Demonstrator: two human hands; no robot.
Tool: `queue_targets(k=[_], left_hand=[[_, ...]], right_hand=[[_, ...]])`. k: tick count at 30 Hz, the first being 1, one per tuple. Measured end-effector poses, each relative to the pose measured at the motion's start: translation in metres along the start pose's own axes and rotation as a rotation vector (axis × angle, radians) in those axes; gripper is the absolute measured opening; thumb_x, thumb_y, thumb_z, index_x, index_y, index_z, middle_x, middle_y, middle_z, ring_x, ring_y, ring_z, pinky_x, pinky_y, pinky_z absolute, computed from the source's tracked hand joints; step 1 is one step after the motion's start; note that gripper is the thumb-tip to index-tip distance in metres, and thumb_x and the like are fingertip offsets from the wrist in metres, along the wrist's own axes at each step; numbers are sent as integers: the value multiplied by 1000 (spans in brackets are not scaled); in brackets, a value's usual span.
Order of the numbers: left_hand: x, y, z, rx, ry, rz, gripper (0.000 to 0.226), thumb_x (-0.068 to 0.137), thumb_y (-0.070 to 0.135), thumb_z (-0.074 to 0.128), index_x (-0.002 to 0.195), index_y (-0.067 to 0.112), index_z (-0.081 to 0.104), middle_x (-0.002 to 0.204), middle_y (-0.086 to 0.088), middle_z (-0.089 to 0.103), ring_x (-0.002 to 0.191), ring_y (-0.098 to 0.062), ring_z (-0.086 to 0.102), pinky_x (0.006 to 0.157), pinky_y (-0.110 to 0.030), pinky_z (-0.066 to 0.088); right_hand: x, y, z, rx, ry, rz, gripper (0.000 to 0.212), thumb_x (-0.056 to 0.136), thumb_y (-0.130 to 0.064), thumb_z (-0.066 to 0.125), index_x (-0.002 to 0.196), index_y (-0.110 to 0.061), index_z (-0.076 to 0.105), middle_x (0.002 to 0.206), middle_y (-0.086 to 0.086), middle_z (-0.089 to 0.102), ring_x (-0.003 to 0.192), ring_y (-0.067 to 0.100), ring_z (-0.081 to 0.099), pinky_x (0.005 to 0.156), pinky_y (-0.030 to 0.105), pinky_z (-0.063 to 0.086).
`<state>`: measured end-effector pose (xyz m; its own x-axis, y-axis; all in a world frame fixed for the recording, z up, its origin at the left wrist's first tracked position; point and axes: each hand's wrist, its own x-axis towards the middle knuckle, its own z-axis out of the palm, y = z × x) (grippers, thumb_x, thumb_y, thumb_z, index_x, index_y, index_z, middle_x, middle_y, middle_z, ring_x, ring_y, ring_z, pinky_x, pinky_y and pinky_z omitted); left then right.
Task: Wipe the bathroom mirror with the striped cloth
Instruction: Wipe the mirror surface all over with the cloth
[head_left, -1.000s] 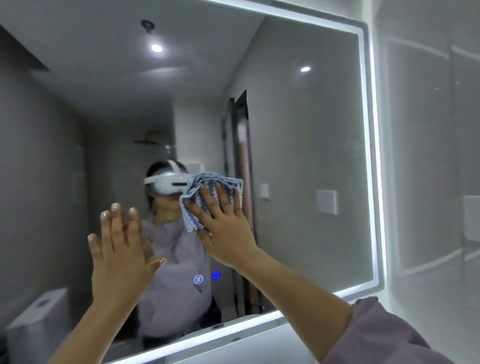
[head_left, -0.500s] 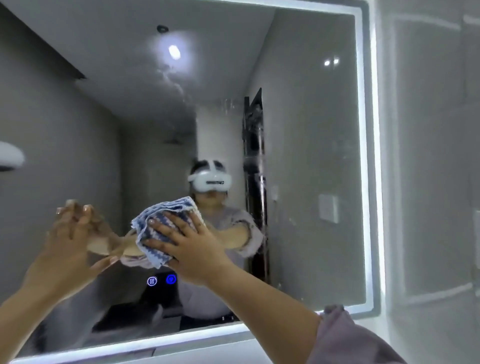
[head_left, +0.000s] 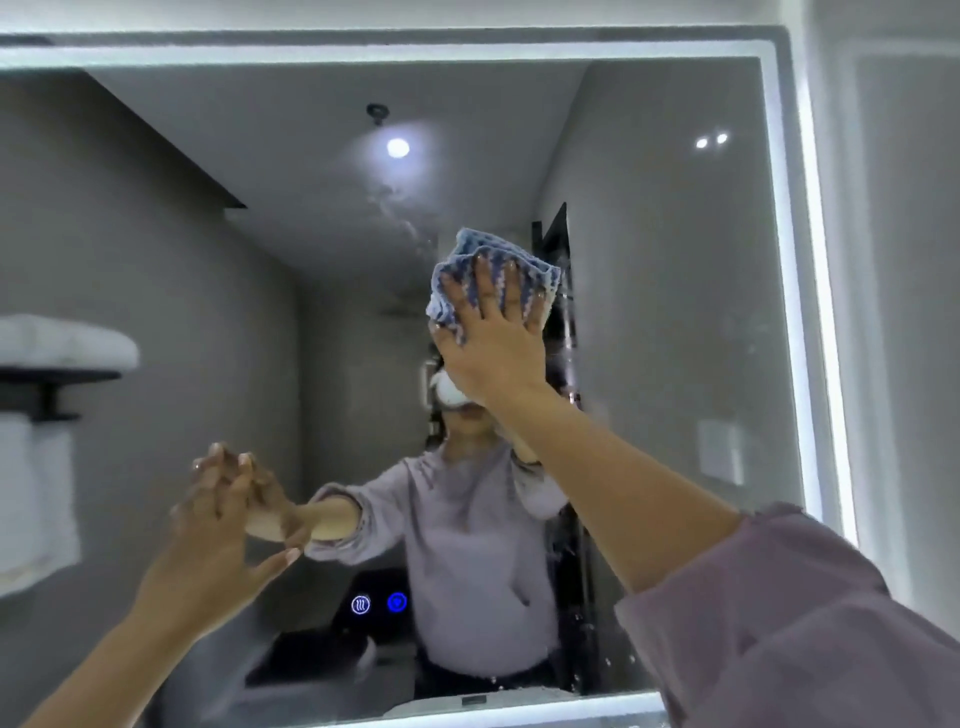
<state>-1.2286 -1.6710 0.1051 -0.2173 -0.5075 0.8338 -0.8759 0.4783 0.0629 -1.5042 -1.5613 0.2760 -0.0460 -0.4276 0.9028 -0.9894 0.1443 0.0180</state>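
The bathroom mirror (head_left: 675, 291) fills the view, framed by a lit white strip. A blue-and-white striped cloth (head_left: 467, 270) is bunched flat against the glass near the middle, upper half. My right hand (head_left: 493, 338) presses on it with fingers spread and straight. My left hand (head_left: 218, 530) rests flat on the glass at lower left, fingers straight and pointing up. A faint smear (head_left: 400, 213) shows on the glass just above and left of the cloth.
Two glowing blue touch buttons (head_left: 378, 604) sit low on the mirror. The lit mirror edge (head_left: 826, 312) runs down the right, next to a pale tiled wall (head_left: 904, 260). The glass reflects a person in a headset and a towel shelf at left.
My right hand has carried the cloth up and to the right across the glass. My left hand stays flat on the mirror at lower left. The view has tilted upward.
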Motion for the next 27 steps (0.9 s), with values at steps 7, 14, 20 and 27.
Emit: queue_targets(k=[7,14,20,27], left_hand=[[-2,-4,7,-82,-38,20,123,53,41,86,146,4,15,154,-23,11,141,-39,12,101,-65,32],[-3,6,-3,10,-46,-38,121,53,46,85,145,2,20,155,-21,12,141,-39,15,99,-67,32],[7,46,-29,31,37,31,118,63,57,74,148,7,10,156,-18,7,143,-38,9,104,-65,24],[38,126,-50,-67,56,89,110,71,78,42,148,8,8,157,-18,3,144,-35,2,108,-61,21]], right_hand=[[-37,-41,24,-154,-110,-429,55,98,-58,17,150,-42,9,161,-6,-5,147,21,-12,116,51,-12],[-12,11,4,-132,-95,-255,56,100,-54,10,152,-37,-1,160,-8,-11,146,19,-19,115,44,-19],[-26,63,-6,-83,-93,-99,73,82,-66,-6,150,-40,-4,160,-7,-13,146,20,-19,117,48,-14],[-27,68,-19,-15,-184,-79,57,99,-54,15,150,-40,-6,159,-9,-17,144,18,-23,117,49,-12]])
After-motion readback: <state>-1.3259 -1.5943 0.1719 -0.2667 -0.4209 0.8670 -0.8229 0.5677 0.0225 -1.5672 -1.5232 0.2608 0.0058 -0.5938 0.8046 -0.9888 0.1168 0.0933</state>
